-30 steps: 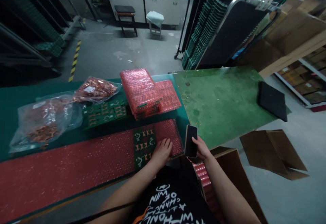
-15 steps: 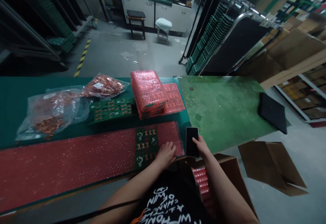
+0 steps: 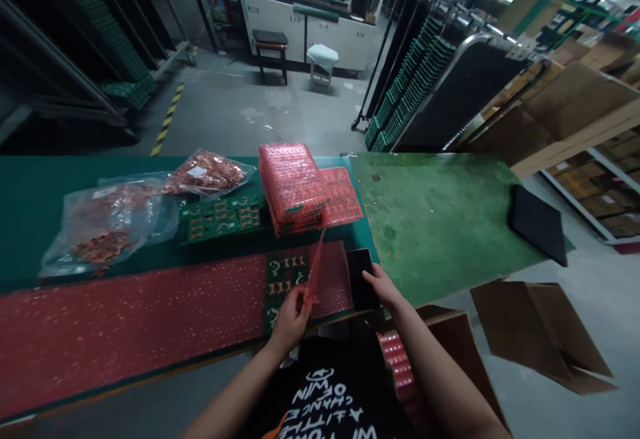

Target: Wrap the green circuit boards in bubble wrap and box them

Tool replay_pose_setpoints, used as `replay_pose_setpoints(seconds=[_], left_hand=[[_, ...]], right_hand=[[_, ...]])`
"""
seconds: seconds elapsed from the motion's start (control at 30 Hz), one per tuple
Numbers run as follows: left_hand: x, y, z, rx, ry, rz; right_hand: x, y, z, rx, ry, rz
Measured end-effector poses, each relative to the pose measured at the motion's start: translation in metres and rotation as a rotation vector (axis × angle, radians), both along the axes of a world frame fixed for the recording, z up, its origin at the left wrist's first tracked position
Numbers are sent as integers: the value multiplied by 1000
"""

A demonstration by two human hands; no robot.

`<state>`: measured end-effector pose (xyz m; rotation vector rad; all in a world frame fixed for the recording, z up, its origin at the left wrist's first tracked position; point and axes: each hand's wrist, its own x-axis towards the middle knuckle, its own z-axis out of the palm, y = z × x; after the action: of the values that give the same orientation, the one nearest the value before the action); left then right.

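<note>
My left hand pinches the raised edge of the red bubble wrap, lifting a fold of it beside a green circuit board panel. That panel lies on the long strip of wrap, its lower part close to my left hand. My right hand grips the edge of a black flat phone-like slab, which rests over the right end of the wrap. Behind them stands a stack of red bubble-wrapped bundles, and more bare circuit board panels lie to its left.
Two clear plastic bags of copper-coloured parts lie on the left of the green table. A black flat case sits at the right edge. Open cardboard boxes stand on the floor, with pink wrapped rolls near my body.
My left hand has moved left and now lifts the edge of the bubble wrap, where it lay flat on it before. My right hand has shifted the black slab left onto the wrap's end.
</note>
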<state>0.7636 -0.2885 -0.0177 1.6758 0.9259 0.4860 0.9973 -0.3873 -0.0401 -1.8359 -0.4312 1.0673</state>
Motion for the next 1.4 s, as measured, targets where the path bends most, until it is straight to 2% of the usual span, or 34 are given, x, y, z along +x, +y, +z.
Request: replay_pose_setpoints(seconds=[0.07,0.1,0.2,0.3,0.37,0.5,0.6,0.7,0.9,1.23,1.4], left_hand=[[-8,-4,-5,-41,-20,31],[-9,-7,-6,-46,-21,5],[-6,-11,-6,-9,2,-172],[-8,-2,-3,155,112,-375],[-17,11,-2,317,258,-455],[-40,35,-1,539,612,-506],[-45,39,-4,610,716,-506],[-42,35,-8,640,710,-470],[-32,29,-14,626,679,-379],[-25,26,-8,591,716,-336],[-25,27,-9,596,694,-317]], right_hand=[[-15,18,-7,-42,-77,82],[-21,26,-10,-61,-111,101],[-30,41,-11,-93,-196,121],[-25,41,0,-90,-306,85],[-19,37,10,-89,-327,56],[-14,30,21,-110,-55,56],[-14,26,17,-53,-125,97],[-11,25,9,-35,-227,98],[-4,25,0,-39,-238,88],[-4,27,4,-38,-256,87],[-5,26,12,-36,-260,96]])
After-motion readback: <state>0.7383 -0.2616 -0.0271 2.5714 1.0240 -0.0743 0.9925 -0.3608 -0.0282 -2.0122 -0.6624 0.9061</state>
